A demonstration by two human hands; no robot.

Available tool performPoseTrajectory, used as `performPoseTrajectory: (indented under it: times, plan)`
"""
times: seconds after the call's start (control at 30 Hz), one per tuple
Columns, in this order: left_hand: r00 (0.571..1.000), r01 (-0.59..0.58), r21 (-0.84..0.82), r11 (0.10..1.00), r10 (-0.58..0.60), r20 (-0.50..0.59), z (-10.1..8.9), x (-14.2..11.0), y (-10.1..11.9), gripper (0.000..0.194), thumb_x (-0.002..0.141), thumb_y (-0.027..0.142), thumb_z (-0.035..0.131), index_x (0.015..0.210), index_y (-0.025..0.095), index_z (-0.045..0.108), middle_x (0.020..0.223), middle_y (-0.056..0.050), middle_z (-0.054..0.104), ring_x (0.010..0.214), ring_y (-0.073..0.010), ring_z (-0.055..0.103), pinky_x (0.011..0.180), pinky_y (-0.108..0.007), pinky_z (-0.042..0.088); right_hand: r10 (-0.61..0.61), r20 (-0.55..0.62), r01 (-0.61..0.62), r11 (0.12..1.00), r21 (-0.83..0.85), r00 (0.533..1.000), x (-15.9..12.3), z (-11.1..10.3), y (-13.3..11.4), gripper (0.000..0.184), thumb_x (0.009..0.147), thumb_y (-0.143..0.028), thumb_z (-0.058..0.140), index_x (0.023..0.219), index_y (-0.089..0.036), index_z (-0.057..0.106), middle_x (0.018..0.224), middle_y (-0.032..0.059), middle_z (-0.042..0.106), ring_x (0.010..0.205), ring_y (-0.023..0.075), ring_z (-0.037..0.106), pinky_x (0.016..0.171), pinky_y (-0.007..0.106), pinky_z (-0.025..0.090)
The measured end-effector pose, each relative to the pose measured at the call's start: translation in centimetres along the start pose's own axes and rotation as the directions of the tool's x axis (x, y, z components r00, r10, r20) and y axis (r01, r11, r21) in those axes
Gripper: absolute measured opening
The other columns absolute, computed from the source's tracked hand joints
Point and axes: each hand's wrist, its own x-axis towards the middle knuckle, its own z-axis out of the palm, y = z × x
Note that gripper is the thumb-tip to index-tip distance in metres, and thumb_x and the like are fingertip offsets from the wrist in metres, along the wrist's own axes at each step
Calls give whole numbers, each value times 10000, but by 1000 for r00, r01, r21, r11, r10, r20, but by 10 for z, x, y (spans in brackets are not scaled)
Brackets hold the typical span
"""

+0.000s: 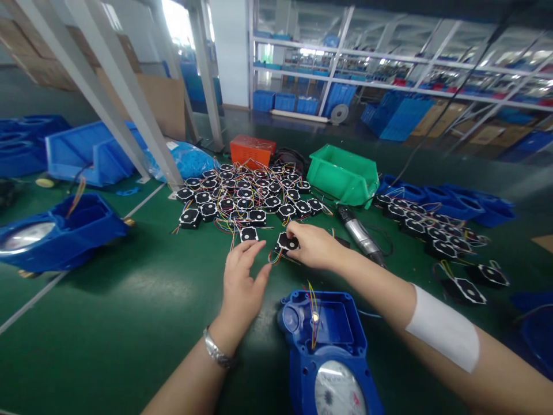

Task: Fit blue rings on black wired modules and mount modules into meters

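Note:
My right hand (317,246) grips a small black module (284,241) with a white-edged face and coloured wires, its fingers on the right side of it. My left hand (244,276) is open just to the left, thumb and fingers apart, close to the module's wires. Beyond those fingertips lies another black module (249,234). Nearer to me is a blue water meter (298,369) with a round dial and an open compartment, from which red and yellow wires stick up. My fingers hide part of the gripped module.
Many similar modules (244,194) lie in a wired cluster ahead, with more rows (436,233) at right. A green bin (341,176), an orange box (252,151) and a cylindrical power tool (358,233) stand around them. Another blue meter (86,230) is at left, near a metal post (125,86).

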Motion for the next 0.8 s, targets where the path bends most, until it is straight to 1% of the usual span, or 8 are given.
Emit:
performPoseTrajectory:
  times: [0.13,0.23,0.43,0.5,0.57,0.63,0.7,0.8]
  plan:
    - [982,-191,53,980,191,6,-5,2,3,375,676,210,611,1041,228,525,1167,-82,445,1075,-224,408,886,-432,360,-110,-132,122,989,83,985,-12,-29,-15,239,665,-268,569,855,-154,480,820,5,527,739,92,454,605,173,272]
    - [969,-247,11,969,247,-27,-10,2,13,345,686,151,587,1017,232,539,1211,-74,416,1114,-225,388,896,-435,360,-159,-197,185,975,120,967,-22,-44,-29,217,663,-241,576,838,-144,494,806,4,521,733,79,446,634,174,293]
    - [931,-296,-82,952,268,-249,-23,1,41,236,650,92,612,855,207,592,1076,-49,530,1022,-217,478,862,-429,395,-159,-335,203,974,101,929,-47,-59,-45,207,656,-233,602,808,-140,496,785,0,522,743,90,453,670,200,340]
    - [922,-301,-156,941,245,-300,-31,-1,54,164,684,76,569,800,190,587,984,-40,574,974,-205,510,850,-415,404,-163,-410,209,976,69,897,-60,-65,-46,214,667,-244,601,826,-139,504,827,11,532,781,105,469,707,223,361]
    - [937,-255,-237,937,179,-299,-39,-4,66,127,718,80,527,787,180,564,843,-22,595,845,-169,557,773,-355,444,-167,-489,203,979,21,856,-76,-72,-44,212,687,-246,585,855,-137,513,879,30,537,825,123,482,743,244,375]
    - [970,-147,-232,961,94,-224,-47,-7,77,100,740,102,507,787,180,548,702,11,568,652,-115,552,623,-261,454,-152,-545,163,986,-27,825,-92,-78,-39,194,713,-239,556,871,-134,518,915,49,537,851,137,492,748,255,389]
    - [997,-57,-102,993,50,-64,-50,-9,83,34,741,167,525,753,182,553,585,37,510,506,-84,481,484,-208,394,-125,-558,108,992,-64,820,-107,-79,-33,179,734,-232,530,884,-134,518,937,59,534,870,147,497,745,263,404]
    - [970,-80,122,989,49,236,-44,-9,86,163,688,353,576,705,190,585,536,30,469,474,-99,446,433,-216,336,-115,-512,76,992,-97,851,-125,-73,-25,179,742,-220,517,903,-142,520,961,60,530,906,150,495,779,282,415]
